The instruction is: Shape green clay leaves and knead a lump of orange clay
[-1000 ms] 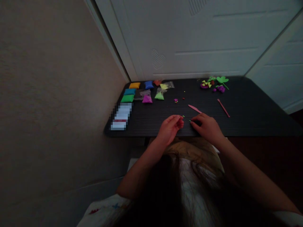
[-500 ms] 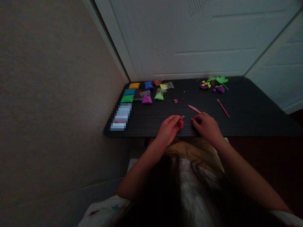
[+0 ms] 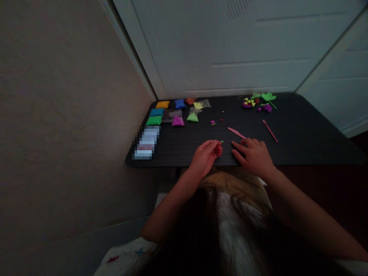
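My left hand (image 3: 207,153) is closed over the table's front edge, thumb and fingertips pressed together; whatever they hold, if anything, is too small to make out. Just past those fingertips lies a tiny green piece of clay (image 3: 222,141). My right hand (image 3: 254,155) rests palm down on the tabletop with its fingers spread and nothing held. Close to its fingers lies a pink clay knife (image 3: 235,132), its near end by the fingertips. Farther back sits a small purple clay piece (image 3: 212,122), with a tiny red bit (image 3: 221,120) beside it.
Several clay packets, such as the magenta packet (image 3: 178,121) and green packet (image 3: 154,120), lie at the back left. A blurred phone (image 3: 147,142) is at the left edge. A pink stick tool (image 3: 270,131) lies right; purple and green clay shapes (image 3: 267,108) are behind it.
My right hand has opened from a pinch, its fingers spreading onto the table; the tiny green bit at its fingertips no longer shows. My left hand has stayed nearly still.
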`<state>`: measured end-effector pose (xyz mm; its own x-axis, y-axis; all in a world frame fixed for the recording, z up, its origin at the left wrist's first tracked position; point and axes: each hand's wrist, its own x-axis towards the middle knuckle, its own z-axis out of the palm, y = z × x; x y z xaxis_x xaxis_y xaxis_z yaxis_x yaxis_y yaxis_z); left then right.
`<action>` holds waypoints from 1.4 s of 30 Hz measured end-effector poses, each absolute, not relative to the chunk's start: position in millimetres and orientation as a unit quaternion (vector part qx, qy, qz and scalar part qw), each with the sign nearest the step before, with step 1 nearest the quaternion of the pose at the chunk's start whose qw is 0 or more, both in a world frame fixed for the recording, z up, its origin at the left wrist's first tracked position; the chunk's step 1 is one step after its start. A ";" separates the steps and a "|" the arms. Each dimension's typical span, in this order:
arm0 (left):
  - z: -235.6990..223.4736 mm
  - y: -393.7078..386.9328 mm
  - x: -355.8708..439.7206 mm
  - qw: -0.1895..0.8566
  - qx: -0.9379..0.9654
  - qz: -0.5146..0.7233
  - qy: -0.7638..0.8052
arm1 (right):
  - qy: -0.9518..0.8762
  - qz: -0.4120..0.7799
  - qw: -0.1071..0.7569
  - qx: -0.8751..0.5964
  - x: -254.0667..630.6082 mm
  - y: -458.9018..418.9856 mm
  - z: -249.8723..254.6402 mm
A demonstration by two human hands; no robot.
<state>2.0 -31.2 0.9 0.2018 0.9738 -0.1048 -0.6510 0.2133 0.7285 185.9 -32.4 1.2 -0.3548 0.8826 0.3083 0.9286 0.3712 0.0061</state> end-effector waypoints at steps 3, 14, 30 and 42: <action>0.5 -31.2 2.0 0.725 0.279 0.558 0.290 | -0.817 -0.099 0.125 -0.554 187.3 -33.7 1.4; 2.4 -31.2 2.2 0.724 0.282 0.557 0.295 | -0.837 -0.088 0.123 -0.526 188.8 -34.5 0.9; 2.4 -31.3 2.8 0.725 0.295 0.560 0.272 | -0.800 0.031 0.269 -0.536 192.5 -28.8 1.0; 0.6 -30.1 0.5 0.721 0.318 0.534 0.307 | -0.726 0.171 0.467 -0.474 151.7 -31.0 9.2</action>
